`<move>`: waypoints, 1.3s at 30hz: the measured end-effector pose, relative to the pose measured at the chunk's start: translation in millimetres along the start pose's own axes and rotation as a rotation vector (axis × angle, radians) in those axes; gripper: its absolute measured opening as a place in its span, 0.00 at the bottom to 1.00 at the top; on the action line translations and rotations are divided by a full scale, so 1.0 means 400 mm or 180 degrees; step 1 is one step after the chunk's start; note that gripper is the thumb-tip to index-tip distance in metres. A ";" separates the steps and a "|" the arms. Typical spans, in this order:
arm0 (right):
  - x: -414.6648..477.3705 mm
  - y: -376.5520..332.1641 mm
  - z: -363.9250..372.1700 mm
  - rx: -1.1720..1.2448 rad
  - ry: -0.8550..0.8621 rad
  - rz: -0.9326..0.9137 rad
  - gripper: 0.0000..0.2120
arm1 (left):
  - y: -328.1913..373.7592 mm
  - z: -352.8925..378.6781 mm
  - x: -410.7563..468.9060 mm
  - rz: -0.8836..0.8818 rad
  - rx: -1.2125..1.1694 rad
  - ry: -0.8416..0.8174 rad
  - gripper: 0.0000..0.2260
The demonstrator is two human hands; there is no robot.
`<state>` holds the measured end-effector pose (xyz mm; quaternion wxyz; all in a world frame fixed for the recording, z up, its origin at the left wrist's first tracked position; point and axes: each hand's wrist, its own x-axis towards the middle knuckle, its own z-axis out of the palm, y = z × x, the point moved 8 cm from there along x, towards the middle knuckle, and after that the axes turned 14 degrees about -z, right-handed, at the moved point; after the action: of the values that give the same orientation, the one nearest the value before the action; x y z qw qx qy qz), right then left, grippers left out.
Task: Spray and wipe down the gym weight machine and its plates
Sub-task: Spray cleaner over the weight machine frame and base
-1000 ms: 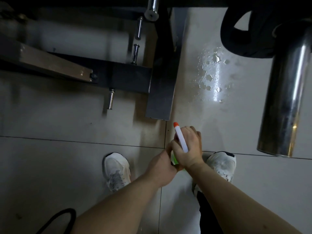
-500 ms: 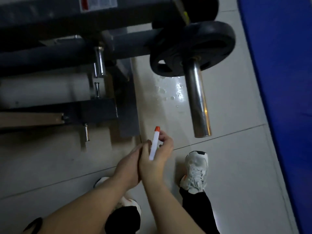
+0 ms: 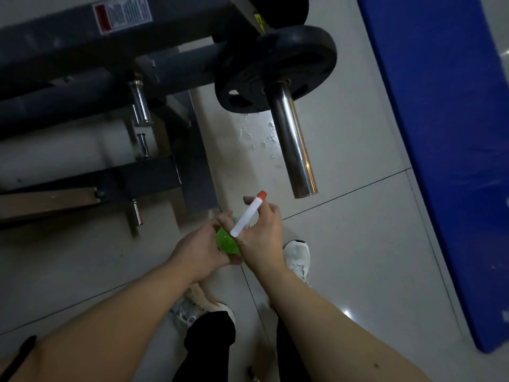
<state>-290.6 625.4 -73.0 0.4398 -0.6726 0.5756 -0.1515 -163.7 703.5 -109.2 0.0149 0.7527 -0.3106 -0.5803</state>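
Note:
A spray bottle with a green body (image 3: pixel 227 244) and a white head tipped with an orange nozzle (image 3: pixel 246 216) is held low in front of me. My left hand (image 3: pixel 198 249) grips the green body from the left. My right hand (image 3: pixel 261 235) holds the neck under the white head, with the index finger stretched forward. The nozzle points up toward a chrome bar sleeve (image 3: pixel 294 144) that juts out of a black weight plate (image 3: pixel 289 59). The plate hangs on the dark grey machine frame (image 3: pixel 82 51). Both hands are below and short of the sleeve's end.
Water drops (image 3: pixel 256 136) lie on the pale tiled floor under the plate. Short chrome pegs (image 3: pixel 140 106) stick out of the frame at the left. A blue mat (image 3: pixel 440 133) covers the floor on the right. My white shoes (image 3: pixel 297 257) stand just behind the hands.
The view has swung up and right, bringing the plate, the sleeve and the blue mat into sight. My hands have parted a little, so the green bottle body now shows.

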 end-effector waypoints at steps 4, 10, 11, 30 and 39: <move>0.018 -0.056 -0.003 -0.0146 0.0044 0.0105 0.30 | 0.024 -0.010 -0.011 -0.0095 -0.0059 0.0193 0.35; 0.025 -0.053 0.002 -0.0035 -0.0148 -0.0067 0.33 | 0.075 -0.040 -0.041 0.0401 -0.0643 0.0074 0.10; 0.028 -0.056 0.001 -0.0037 -0.0169 -0.0194 0.35 | 0.067 -0.040 -0.035 0.0534 -0.0768 0.0102 0.13; 0.055 -0.050 -0.014 -0.0010 -0.0100 -0.0118 0.21 | 0.072 -0.035 0.023 0.0198 -0.1704 -0.0204 0.31; 0.073 -0.065 -0.013 -0.0039 -0.0272 -0.0384 0.14 | 0.062 -0.047 0.024 0.0172 -0.1482 0.0117 0.24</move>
<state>-269.2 595.5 -59.0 0.4498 -0.7146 0.5157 -0.1454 -157.2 672.6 -101.9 0.2092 0.7308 -0.1881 -0.6220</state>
